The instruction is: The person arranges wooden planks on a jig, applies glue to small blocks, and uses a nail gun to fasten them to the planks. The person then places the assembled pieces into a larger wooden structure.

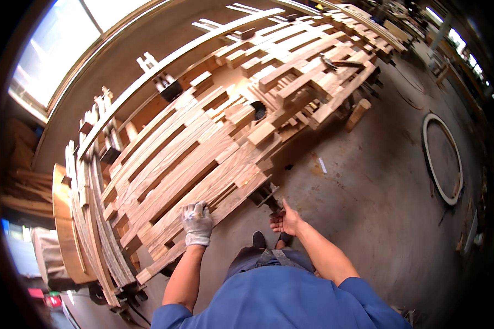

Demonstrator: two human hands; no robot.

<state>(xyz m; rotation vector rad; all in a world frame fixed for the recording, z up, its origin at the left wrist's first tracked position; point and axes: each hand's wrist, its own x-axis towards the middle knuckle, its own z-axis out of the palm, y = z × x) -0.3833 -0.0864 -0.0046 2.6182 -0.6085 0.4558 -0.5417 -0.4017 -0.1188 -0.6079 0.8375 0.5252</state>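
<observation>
A long row of pale wooden planks (203, 148) is laid on a work surface, and their long axis runs from the lower left to the upper right of the view. The grain is visible and the wood looks raw and rough; short blocks are placed across the planks farther up. The left hand (197, 222), covered by a worn white glove, is pressed flat with spread fingers on the near end of the planks. The right hand (285, 221) is bare and is closed around a dark metal clamp (267, 196) fixed at the plank edge. A wooden ring (442, 159) lies on the grey concrete floor (368, 208), well apart.
</observation>
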